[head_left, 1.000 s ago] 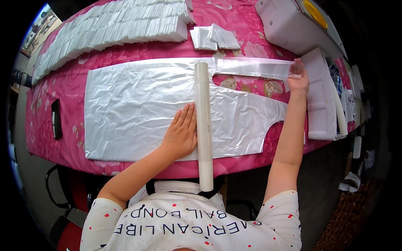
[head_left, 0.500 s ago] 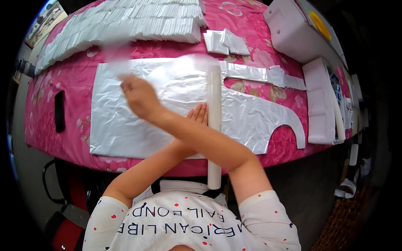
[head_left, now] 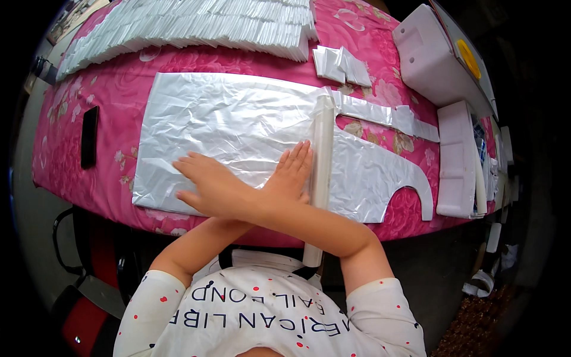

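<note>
A white, shiny plastic apron [head_left: 226,119] lies spread and creased on the table, its curved bib and straps toward the right. Across it, running from far to near, a pale translucent tube [head_left: 322,154] rests with its near end past the table edge. My forearms cross, the right one over the left. Flat on the plastic, my left hand [head_left: 291,175] has its fingers stretched out right beside the tube. My right hand [head_left: 217,187] is open, fingers spread, at the left part of the apron. Its palm is hidden, so contact cannot be told exactly.
Rows of folded white packets [head_left: 196,27] fill the far left, with a smaller pile of packets [head_left: 342,65] beside them. A black phone [head_left: 89,137] lies at left on the pink floral tablecloth [head_left: 113,113]. White foam boxes [head_left: 455,160] stand at right. Chairs [head_left: 89,315] are at lower left.
My right hand, blurred and closed farther away before, has come nearer me and spread its fingers. My left hand stays beside the tube. The whole view has shifted slightly.
</note>
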Available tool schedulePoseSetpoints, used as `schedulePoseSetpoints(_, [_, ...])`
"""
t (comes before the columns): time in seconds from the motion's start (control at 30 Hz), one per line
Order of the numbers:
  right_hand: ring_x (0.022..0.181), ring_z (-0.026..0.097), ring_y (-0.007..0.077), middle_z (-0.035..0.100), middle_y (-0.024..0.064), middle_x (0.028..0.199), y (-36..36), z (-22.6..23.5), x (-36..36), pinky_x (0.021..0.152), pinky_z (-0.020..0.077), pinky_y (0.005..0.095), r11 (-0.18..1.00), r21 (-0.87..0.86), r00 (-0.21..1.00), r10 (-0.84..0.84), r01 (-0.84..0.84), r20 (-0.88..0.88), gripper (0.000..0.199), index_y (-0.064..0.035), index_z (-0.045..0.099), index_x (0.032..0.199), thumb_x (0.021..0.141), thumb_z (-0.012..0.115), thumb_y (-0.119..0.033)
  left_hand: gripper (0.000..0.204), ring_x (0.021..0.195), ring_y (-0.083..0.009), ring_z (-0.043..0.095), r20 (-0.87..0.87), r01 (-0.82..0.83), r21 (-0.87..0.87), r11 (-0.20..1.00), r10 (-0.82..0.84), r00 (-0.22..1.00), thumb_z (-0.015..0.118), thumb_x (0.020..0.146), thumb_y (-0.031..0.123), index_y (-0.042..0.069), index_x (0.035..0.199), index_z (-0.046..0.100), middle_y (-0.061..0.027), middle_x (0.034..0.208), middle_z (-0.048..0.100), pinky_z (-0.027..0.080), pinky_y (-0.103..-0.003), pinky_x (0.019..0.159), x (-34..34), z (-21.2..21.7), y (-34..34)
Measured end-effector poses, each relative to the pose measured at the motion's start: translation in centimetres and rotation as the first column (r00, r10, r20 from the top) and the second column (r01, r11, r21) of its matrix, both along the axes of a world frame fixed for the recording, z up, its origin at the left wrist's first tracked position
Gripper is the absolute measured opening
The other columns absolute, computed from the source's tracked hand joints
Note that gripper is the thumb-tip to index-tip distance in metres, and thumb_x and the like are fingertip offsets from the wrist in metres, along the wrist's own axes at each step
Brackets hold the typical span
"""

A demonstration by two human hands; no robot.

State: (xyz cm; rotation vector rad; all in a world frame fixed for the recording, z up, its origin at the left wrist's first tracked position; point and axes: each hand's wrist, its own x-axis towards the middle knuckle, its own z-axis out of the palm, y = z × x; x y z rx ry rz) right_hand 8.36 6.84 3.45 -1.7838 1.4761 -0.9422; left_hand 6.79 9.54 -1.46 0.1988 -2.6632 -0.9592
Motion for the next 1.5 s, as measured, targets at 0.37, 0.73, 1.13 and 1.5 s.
schedulePoseSetpoints(0.37, [0.114, 0.05, 0.0325, 0.056, 0.0134, 0.118, 17.9, 0.2, -10.1, 0.094, 0.0407, 0.0404, 0.817, -0.269, 0.788, -0.569, 0.51, -0.234, 0.034, -0.003, 0.06, 0.109, 0.076, 0.064, -0.008, 0.051, 0.123, -0.0262, 0.04, -0.038, -0.034, 0.972, 0.232, 0.298, 0.954, 0.038, 0.093, 0.028, -0.006, 0.131, 0.033, -0.0159, 0.133, 0.041, 0.031, -0.038, 0.104, -5.4, 2.7, -6.1])
schedulePoseSetpoints(0.73, [0.13, 0.032, 0.033, 0.039, 0.0138, 0.138, 18.8, -1.1, -14.2, 0.105, 0.0271, 0.0431, 0.953, -0.098, 0.818, -0.297, 0.286, -0.492, 0.053, -0.006, 0.047, 0.128, 0.083, 0.057, -0.032, 0.056, 0.117, -0.0275, 0.047, 0.258, -0.23, 0.965, -0.124, 0.302, 0.918, 0.042, 0.094, 0.035, -0.01, 0.128, 0.032, -0.0212, 0.128, 0.044, 0.04, -0.036, 0.098, -8.0, 2.4, -7.5])
schedulePoseSetpoints(1.13, [0.127, 0.035, 0.0316, 0.048, 0.0166, 0.127, 5.9, 2.2, 0.0, 0.106, 0.0264, 0.0432, 0.842, -0.28, 0.882, 0.47, -0.461, -0.039, 0.05, -0.0024, 0.053, 0.119, 0.083, 0.055, -0.038, 0.036, 0.099, -0.0183, 0.057, 0.13, -0.386, 0.857, 0.341, 0.582, 0.803, 0.042, 0.095, 0.019, -0.003, 0.124, 0.045, -0.0144, 0.114, 0.057, 0.047, -0.028, 0.084, 13.9, 4.7, -12.1])
schedulePoseSetpoints(1.5, [0.133, 0.026, 0.0293, 0.033, 0.0103, 0.142, -3.5, -3.5, -3.4, 0.109, 0.0192, 0.0449, 0.92, -0.224, 0.818, 0.152, -0.323, -0.555, 0.056, -0.0123, 0.042, 0.133, 0.085, 0.051, -0.041, 0.033, 0.099, -0.0137, 0.055, 0.162, -0.58, 0.756, 0.304, 0.771, 0.615, 0.043, 0.092, 0.006, -0.001, 0.124, 0.045, -0.0115, 0.116, 0.055, 0.044, -0.025, 0.085, 28.0, 2.8, -6.0])
